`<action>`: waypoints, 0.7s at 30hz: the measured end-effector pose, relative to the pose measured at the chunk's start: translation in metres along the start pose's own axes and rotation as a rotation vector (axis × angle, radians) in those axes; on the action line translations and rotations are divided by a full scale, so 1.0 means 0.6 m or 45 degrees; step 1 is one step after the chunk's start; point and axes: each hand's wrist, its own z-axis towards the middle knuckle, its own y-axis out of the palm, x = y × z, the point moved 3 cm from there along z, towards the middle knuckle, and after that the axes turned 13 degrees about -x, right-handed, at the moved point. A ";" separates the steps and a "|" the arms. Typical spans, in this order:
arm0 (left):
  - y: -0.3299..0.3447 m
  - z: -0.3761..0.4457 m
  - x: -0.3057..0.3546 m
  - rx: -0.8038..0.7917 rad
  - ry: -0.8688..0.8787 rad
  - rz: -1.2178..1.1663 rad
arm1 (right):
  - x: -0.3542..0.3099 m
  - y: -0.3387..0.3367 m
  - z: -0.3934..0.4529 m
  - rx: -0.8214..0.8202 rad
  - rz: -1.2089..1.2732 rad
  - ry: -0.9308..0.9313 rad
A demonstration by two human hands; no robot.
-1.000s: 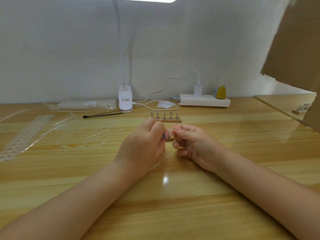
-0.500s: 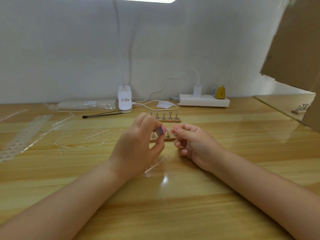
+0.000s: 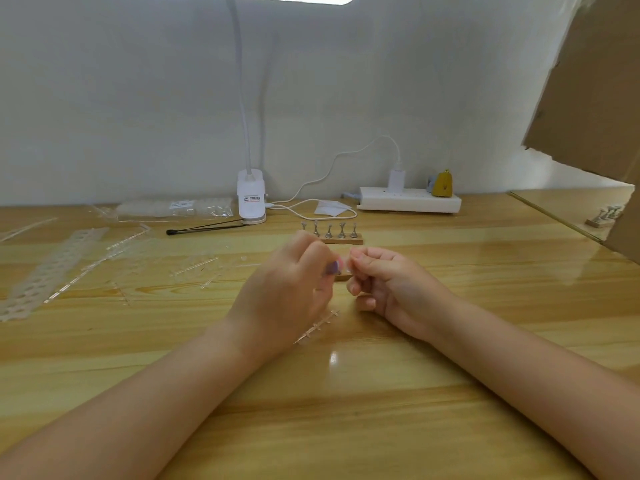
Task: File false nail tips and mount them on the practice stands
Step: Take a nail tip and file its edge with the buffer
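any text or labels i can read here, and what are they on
None can be read.
Lamp base: a label with red and dark print, too blurred to read.
Clear plastic bag: a white sticker with small print, too small to read.
Power strip: no marking shows.

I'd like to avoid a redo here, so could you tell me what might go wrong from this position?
The left hand works a small pink-purple file against whatever the right hand pinches; the piece is too small to see and might flick away. Loose clear strips lie under the wrists and could be swept aside. The near wooden stand might get knocked.
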 end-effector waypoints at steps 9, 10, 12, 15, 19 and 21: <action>-0.004 -0.014 -0.124 -0.527 -0.957 0.384 | 0.005 -0.007 0.005 0.118 0.036 -0.006; -0.002 -0.017 -0.125 -0.570 -0.971 0.427 | 0.006 -0.008 0.006 0.126 0.033 -0.011; -0.003 -0.014 -0.108 -0.411 -0.864 0.429 | 0.007 -0.008 0.009 0.133 0.025 -0.022; -0.011 0.000 -0.059 -0.070 -0.436 -0.082 | 0.008 -0.008 0.009 0.130 0.013 -0.023; -0.008 0.008 -0.016 -0.042 -0.137 -0.269 | 0.009 -0.004 0.009 0.067 -0.082 -0.039; -0.007 0.005 -0.012 0.000 -0.114 -0.183 | 0.009 -0.001 0.008 0.036 -0.152 -0.042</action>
